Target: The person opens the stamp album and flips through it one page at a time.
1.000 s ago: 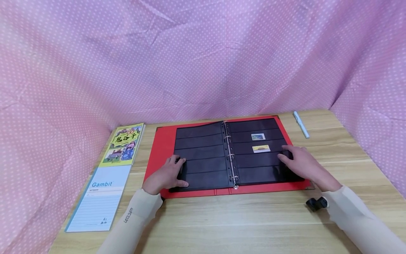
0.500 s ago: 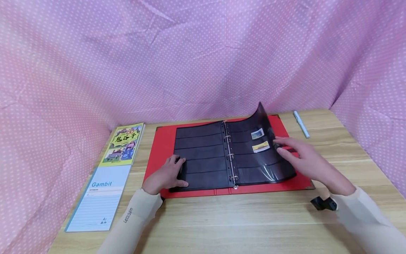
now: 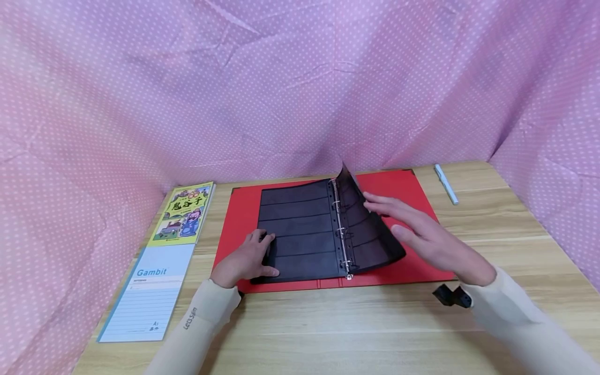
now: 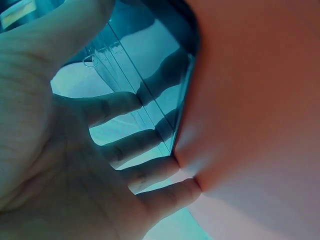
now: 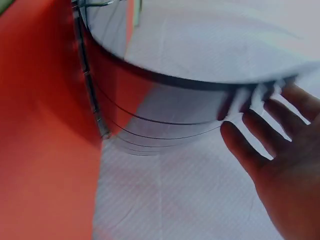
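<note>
A red ring binder [image 3: 394, 185] lies spread on the table, with black pocket pages on its metal rings [image 3: 341, 229]. My left hand [image 3: 246, 258] rests with spread fingers at the outer edge of the flat left page [image 3: 300, 224]. In the left wrist view its fingertips touch the glossy page and the red cover [image 4: 240, 90]. The right page [image 3: 367, 237] stands up from the cover, curved toward the rings. My right hand [image 3: 426, 237] is behind that page, its extended fingers against the outer edge, as the right wrist view also shows.
To the left lie a yellow illustrated book [image 3: 183, 213] and a white-blue notebook [image 3: 142, 291]. A pale blue pen [image 3: 446, 184] lies at the back right. Pink dotted cloth [image 3: 300, 94] hangs behind the wooden table [image 3: 337, 328].
The right page has risen from lying flat and swung left toward the rings, pushed by my right hand. Its two stamps no longer show in the head view. My left hand has stayed put.
</note>
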A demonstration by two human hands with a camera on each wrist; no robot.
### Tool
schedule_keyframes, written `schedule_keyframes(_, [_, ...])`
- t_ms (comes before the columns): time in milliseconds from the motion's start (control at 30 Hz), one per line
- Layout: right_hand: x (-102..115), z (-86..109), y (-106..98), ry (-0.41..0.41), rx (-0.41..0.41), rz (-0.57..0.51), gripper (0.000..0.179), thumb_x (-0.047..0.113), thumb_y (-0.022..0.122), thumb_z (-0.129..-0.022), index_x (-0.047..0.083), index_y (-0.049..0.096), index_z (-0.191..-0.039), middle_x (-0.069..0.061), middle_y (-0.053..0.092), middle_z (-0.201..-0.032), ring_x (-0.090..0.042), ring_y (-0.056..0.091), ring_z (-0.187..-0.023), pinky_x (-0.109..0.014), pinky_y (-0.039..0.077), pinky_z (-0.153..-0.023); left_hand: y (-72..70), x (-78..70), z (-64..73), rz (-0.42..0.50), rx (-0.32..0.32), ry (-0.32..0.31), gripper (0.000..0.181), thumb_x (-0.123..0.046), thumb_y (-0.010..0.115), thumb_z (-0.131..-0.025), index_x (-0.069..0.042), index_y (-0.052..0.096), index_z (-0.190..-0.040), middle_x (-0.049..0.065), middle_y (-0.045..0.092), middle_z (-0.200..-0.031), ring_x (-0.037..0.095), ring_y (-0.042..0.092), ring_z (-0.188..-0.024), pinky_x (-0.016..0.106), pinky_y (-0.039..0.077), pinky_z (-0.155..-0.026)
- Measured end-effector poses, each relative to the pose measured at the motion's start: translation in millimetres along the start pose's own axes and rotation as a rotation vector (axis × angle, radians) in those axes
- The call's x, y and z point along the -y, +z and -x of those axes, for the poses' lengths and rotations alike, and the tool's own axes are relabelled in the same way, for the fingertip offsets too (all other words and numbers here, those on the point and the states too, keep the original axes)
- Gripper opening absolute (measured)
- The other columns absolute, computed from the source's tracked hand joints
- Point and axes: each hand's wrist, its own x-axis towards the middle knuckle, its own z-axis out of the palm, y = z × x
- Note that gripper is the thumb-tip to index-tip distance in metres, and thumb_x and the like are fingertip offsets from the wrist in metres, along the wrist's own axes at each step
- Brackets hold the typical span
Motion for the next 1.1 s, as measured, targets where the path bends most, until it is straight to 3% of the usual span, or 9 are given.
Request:
schedule_keyframes(133, [3.3, -13.3, 4.8, -0.114, -0.034, -0.056, 0.045, 0.013, 0.041, -0.099, 0.003, 0.039, -0.143, -0.013, 0.028, -0.151, -0.03, 0.031, -0.134, -0.029, 0.026, -0.106, 0.5, 0.2, -0.1, -0.002, 0.0, 0.0, 0.095, -0.044, 0.08, -0.071, -0.014, 0.033, -0.147, 0.016, 0.025, -0.146, 0.034, 0.027, -0.131, 0.046, 0.049, -0.087])
schedule_keyframes(300, [4.9, -26.6, 16.4, -0.135, -0.011, -0.078, 0.054, 0.032, 0.039, -0.101, 0.006, 0.031, -0.147, -0.009, 0.027, -0.152, -0.029, 0.033, -0.132, -0.033, 0.03, -0.104, -0.1, 0.4, 0.4, -0.002, 0.004, -0.003, 0.095, -0.044, 0.08, -0.071, -0.014, 0.032, -0.147, 0.016, 0.025, -0.147, 0.034, 0.026, -0.131, 0.047, 0.049, -0.088])
schedule_keyframes(567, [-3.4, -30.3, 48.4, 0.05, 0.153, -0.022, 0.059, 0.023, 0.052, -0.096, 0.026, 0.027, -0.15, 0.009, 0.022, -0.153, -0.016, 0.024, -0.138, -0.05, 0.03, -0.105, -0.4, 0.1, 1.5, 0.006, -0.002, -0.001, 0.094, -0.044, 0.08, -0.072, -0.014, 0.032, -0.148, 0.016, 0.024, -0.147, 0.034, 0.026, -0.131, 0.047, 0.048, -0.089])
schedule_keyframes(733, [-13.0, -25.2, 60.4, 0.162, 0.194, 0.089, 0.053, 0.035, 0.056, -0.095, 0.028, 0.039, -0.145, 0.015, 0.026, -0.15, -0.01, 0.025, -0.136, -0.045, 0.034, -0.104, -2.0, 6.4, 1.9, 0.06, -0.002, 0.048, 0.086, -0.043, 0.074, -0.079, -0.012, 0.033, -0.147, 0.016, 0.024, -0.147, 0.034, 0.027, -0.131, 0.047, 0.046, -0.093])
schedule_keyframes(833, [-20.4, -21.9, 64.3, 0.202, 0.206, 0.155, 0.05, 0.034, 0.061, -0.093, 0.027, 0.047, -0.14, 0.015, 0.031, -0.147, -0.008, 0.03, -0.131, -0.04, 0.039, -0.1, -8.3, 15.8, 2.2, 0.169, -0.05, 0.083, 0.068, -0.035, 0.066, -0.089, -0.006, 0.038, -0.143, 0.016, 0.032, -0.142, 0.033, 0.035, -0.126, 0.048, 0.043, -0.096])
schedule_keyframes(933, [-27.5, -19.3, 67.1, 0.202, 0.229, 0.189, 0.048, 0.027, 0.065, -0.09, 0.023, 0.052, -0.136, 0.011, 0.036, -0.145, -0.011, 0.032, -0.129, -0.037, 0.042, -0.098, -17.1, 25.3, 1.8, 0.284, -0.146, 0.077, 0.054, -0.029, 0.056, -0.096, -0.002, 0.04, -0.14, 0.017, 0.04, -0.135, 0.031, 0.043, -0.119, 0.049, 0.042, -0.097])
schedule_keyframes(1100, [-33.9, -16.4, 69.8, 0.207, 0.278, 0.21, 0.049, 0.022, 0.069, -0.088, 0.022, 0.054, -0.135, 0.004, 0.039, -0.144, -0.018, 0.032, -0.132, -0.039, 0.043, -0.097, -29.1, 29.3, 1.3, 0.393, -0.282, 0.043, 0.05, -0.027, 0.045, -0.101, -0.002, 0.034, -0.143, 0.017, 0.04, -0.137, 0.032, 0.042, -0.121, 0.051, 0.041, -0.097])
